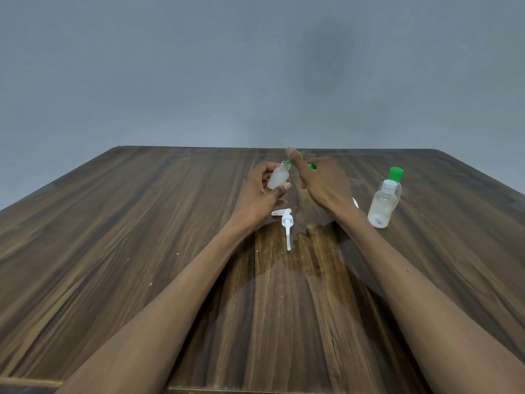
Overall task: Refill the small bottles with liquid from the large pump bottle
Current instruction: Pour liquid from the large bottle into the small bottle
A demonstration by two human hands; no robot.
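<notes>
My left hand [262,191] grips a small translucent bottle [278,177], tilted with its open neck pointing up and right. My right hand [321,180] is just right of it, thumb raised, holding a green plastic piece [312,165] whose narrow end reaches the bottle's neck. Most of that piece is hidden behind the hand. A white pump head [285,223] with its tube lies on the table below my hands. Two small bottles stand at the right: one with a white cap [383,206], and behind it one with a green cap [395,174]. No large bottle is in sight.
The wooden table [142,237] has a dark wet patch [298,251] in the middle near the pump head. A small white object [355,202] peeks out behind my right wrist. A grey wall rises behind the far edge.
</notes>
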